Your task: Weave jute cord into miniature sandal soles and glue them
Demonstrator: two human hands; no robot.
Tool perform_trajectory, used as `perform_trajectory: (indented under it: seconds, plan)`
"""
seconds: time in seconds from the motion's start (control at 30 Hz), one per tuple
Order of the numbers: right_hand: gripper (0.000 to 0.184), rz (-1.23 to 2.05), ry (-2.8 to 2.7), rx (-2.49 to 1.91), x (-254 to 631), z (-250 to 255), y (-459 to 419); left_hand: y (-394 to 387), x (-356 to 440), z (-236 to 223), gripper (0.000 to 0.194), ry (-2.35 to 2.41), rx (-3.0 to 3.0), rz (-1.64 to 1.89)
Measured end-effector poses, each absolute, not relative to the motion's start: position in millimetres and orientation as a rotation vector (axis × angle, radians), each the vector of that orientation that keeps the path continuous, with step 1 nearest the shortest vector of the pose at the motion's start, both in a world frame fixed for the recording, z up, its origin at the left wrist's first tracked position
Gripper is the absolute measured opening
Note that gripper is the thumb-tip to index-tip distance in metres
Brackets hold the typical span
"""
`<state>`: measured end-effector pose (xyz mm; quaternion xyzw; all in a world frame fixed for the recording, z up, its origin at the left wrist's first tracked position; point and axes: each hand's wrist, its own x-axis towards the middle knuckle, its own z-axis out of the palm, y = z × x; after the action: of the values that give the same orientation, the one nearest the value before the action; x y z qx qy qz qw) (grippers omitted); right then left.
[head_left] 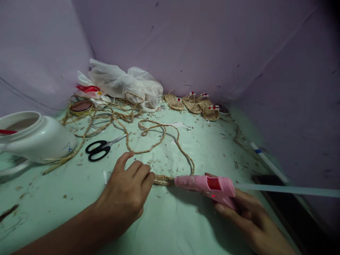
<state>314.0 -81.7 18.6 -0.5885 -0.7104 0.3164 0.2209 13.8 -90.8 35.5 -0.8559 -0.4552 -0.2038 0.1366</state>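
My right hand [248, 216] grips a pink glue gun [209, 187] with a long clear glue stick [287, 190] sticking out of its back toward the right. Its nozzle points left at a small coiled piece of jute rope [162, 180] lying on the pale green surface [170, 226]. My left hand [127, 191] rests palm down with its fingers bent, the fingertips pressing on that coil. From the coil the braided jute rope [156, 141] runs up and loops away across the surface toward the back left.
Black scissors [99, 148] lie left of the rope. A white tub [34, 136] lies tipped at far left. At the back sit crumpled plastic bags [124, 85], a round lid [81, 106] and several woven jute pieces [195, 104]. A white rod [265, 159] runs along the right wall.
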Motion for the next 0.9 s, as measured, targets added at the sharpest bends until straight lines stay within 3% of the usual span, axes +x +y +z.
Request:
perform_trajectory:
  seconds: [0.47,0.73,0.9]
  plan:
    - [0.024,0.979,-1.901,-1.555,312.6,32.2,-77.2,-89.4,13.6,34.9,0.033,-1.318,-2.473,-0.585]
    - [0.028,1.405,-1.268,-1.37,301.7,30.5,-52.2,-87.9,12.9,31.1,0.032,-1.357,-2.509,-0.589]
    - [0.019,1.505,-1.081,-1.405,289.3,32.1,-7.2,-87.3,12.0,28.6,0.031,-1.392,-2.525,-0.619]
